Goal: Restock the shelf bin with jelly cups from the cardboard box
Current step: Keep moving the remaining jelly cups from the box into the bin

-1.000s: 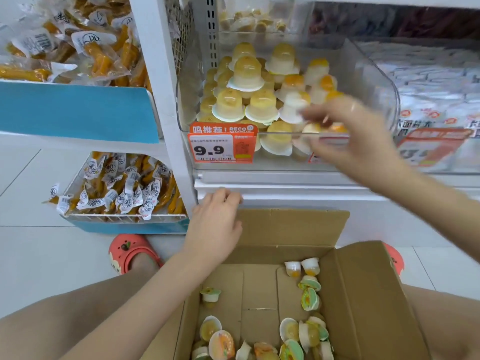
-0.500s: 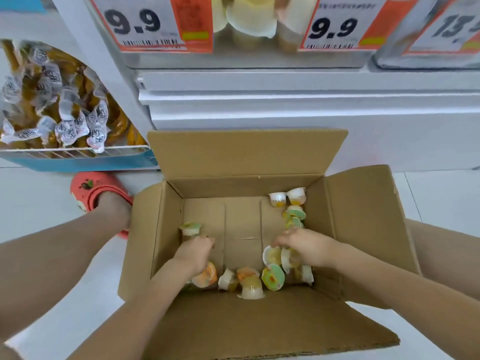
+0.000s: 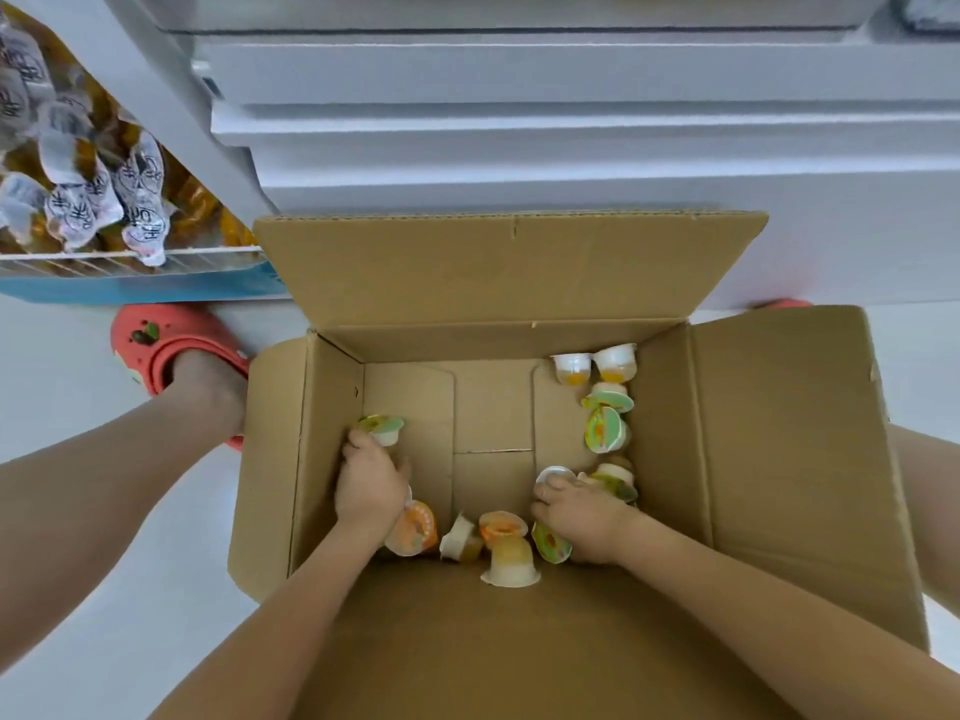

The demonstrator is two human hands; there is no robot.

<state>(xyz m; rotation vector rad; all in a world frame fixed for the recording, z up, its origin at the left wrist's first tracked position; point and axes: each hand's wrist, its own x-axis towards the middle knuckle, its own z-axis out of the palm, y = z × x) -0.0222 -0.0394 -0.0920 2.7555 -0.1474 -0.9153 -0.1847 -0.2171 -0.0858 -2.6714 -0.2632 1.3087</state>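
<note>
The floor (image 3: 62, 511) is pale and shiny, and a white shelf base (image 3: 571, 148) stands at the back. The price tags seen half a second ago are gone from sight now, because the view has tipped lower. A big cardboard box (image 3: 789, 459) sits open on the floor, flaps spread wide, and it looks nearer than before. At the left, a wire basket (image 3: 130, 257) holds wrapped snacks (image 3: 104, 200). A red shoe (image 3: 171, 350) stands beside the box.

Both hands are down inside the box, much as before. The left hand (image 3: 371, 491) has slid toward the left wall, its fingers curled, touching a green-lidded cup (image 3: 383, 427); I cannot tell if it grips that one. An orange cup (image 3: 415, 530) pokes out under its palm. The right hand (image 3: 582, 517) has its fingers curled round some cups near the right wall. More jelly cups (image 3: 605, 407) lie loose along the right side and the near edge of the box.
</note>
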